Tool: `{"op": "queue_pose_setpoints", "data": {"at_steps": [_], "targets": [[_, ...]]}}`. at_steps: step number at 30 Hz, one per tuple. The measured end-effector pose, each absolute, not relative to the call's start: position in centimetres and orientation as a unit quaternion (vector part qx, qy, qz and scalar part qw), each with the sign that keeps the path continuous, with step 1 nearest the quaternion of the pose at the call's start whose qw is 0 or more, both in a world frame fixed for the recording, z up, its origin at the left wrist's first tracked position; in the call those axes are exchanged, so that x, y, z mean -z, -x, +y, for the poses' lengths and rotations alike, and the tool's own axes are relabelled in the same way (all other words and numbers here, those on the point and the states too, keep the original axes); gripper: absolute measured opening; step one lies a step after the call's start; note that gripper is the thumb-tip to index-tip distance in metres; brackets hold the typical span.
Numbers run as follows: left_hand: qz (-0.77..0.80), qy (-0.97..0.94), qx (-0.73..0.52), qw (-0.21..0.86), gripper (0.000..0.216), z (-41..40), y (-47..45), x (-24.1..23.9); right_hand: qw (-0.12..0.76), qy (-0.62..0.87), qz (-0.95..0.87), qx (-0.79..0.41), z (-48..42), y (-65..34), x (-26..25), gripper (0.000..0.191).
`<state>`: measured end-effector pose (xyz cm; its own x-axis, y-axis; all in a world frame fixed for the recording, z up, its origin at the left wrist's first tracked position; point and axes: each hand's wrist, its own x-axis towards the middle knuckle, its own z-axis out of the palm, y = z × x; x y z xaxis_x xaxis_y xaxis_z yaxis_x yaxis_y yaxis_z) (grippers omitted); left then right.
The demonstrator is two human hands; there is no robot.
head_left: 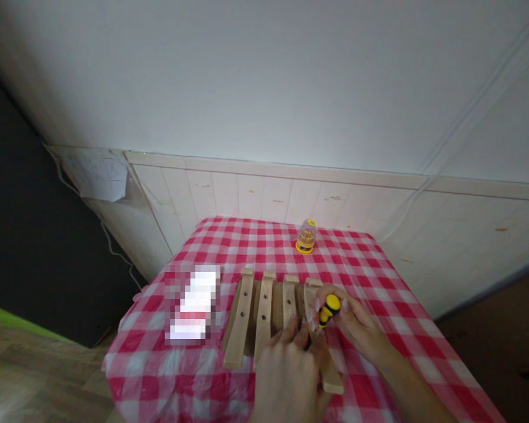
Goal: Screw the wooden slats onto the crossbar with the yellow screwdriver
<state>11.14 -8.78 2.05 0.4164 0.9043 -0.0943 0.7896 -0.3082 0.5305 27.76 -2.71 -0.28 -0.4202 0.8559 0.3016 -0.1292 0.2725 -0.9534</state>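
Observation:
A slatted wooden frame (242, 320) lies on the checked tablecloth, its several pale slats drilled with small holes. My right hand (352, 323) is shut on a small yellow-and-black screwdriver handle (330, 309), held above the rightmost slat. The tip of the tool is hidden by my fingers. My left hand (286, 379) rests on the near part of the frame, with its fingers pressing on the slats. Part of the frame is hidden under both hands.
A red-and-white checked tablecloth (264, 247) covers the table. At its back stands a clear case with a yellow base (305, 237). A pixelated white package (194, 305) lies left of the frame. White panelling rises behind the table, and the floor lies beyond its sides.

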Motion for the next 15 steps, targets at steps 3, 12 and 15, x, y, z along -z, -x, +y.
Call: {"op": "queue_pose_setpoints", "data": {"at_steps": [3, 12, 15], "targets": [[0.531, -0.8, -0.11, 0.257, 0.055, -8.76, -11.16, -2.09, 0.459, 0.283, -0.656, -0.528, -2.73, -27.69, -0.01, 0.051], [0.526, -0.803, -0.118, 0.256, 0.055, -8.78, -11.16, -2.15, 0.471, 0.301, -0.686, -0.465, -2.84, -27.66, -0.61, 0.052], [0.526, -0.803, -0.119, 0.254, 0.058, -8.72, -11.14, -2.14, 0.482, 0.29, -0.699, -0.442, -2.8, -27.77, -0.65, 0.045]]}}
